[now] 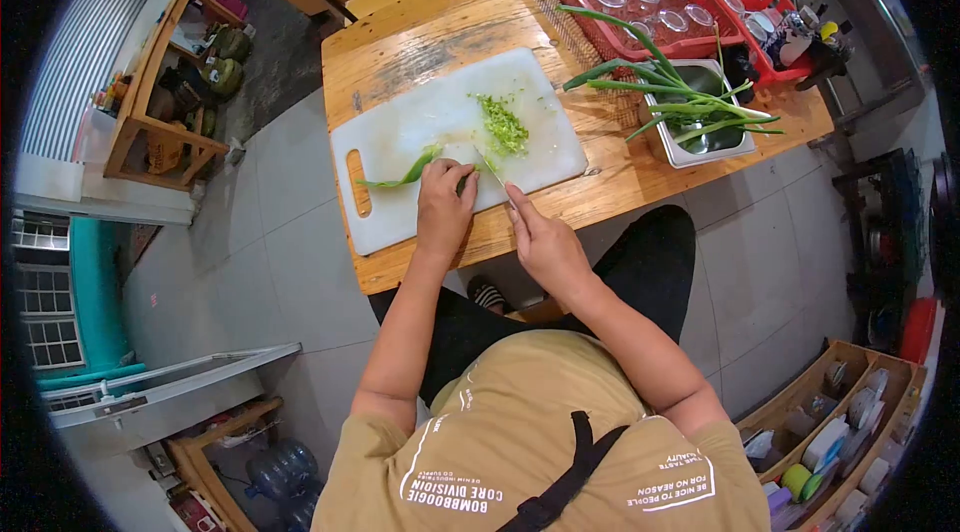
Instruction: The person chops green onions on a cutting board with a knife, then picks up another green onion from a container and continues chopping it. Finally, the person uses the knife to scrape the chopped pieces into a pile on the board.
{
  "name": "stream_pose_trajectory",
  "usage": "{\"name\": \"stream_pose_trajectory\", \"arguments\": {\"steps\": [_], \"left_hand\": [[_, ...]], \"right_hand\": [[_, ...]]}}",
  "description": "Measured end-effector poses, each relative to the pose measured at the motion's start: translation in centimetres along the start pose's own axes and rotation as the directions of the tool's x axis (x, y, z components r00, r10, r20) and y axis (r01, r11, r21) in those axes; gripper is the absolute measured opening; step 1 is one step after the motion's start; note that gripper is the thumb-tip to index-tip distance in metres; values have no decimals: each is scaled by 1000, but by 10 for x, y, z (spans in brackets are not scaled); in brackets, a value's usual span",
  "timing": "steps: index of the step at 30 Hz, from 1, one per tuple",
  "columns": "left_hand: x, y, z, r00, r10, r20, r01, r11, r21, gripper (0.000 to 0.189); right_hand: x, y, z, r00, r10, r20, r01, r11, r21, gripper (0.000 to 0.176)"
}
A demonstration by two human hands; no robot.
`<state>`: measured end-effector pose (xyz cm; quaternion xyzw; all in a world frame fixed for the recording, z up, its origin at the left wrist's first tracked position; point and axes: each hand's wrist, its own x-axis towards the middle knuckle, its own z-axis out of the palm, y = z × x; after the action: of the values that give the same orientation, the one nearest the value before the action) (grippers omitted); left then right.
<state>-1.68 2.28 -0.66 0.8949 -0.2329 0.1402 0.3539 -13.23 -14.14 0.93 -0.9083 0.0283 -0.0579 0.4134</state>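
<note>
Gripping, right hand [548,247]: thin silver-bladed knife [488,164].
Holding down, left hand [445,202]: long green onion stalks [416,169], fingers curled.
White rectangular plastic board [405,122]: stalks on it, chopped green bits [505,127] near knife.

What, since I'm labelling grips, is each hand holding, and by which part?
Right hand: the slim, metal-bladed knife, by its handle end. Left hand: the long, thin green stalks, by the end nearer the knife.
</note>
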Motion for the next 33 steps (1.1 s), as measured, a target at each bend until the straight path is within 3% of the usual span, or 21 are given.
{"name": "stream_pose_trajectory", "arguments": {"steps": [16,29,33], "left_hand": [[6,6,7,999,-12,-43,12,1000,-13,8],[13,9,6,999,-51,-12,50,999,-5,7],[12,7,7,996,-87,31,88,996,-34,12]], "right_hand": [[-14,-12,-9,999,33,33,-33,999,-21,49],[-20,-13,-6,999,37,14,-37,997,66,53],[-16,-11,-3,997,46,60,-46,999,-3,54]]}}
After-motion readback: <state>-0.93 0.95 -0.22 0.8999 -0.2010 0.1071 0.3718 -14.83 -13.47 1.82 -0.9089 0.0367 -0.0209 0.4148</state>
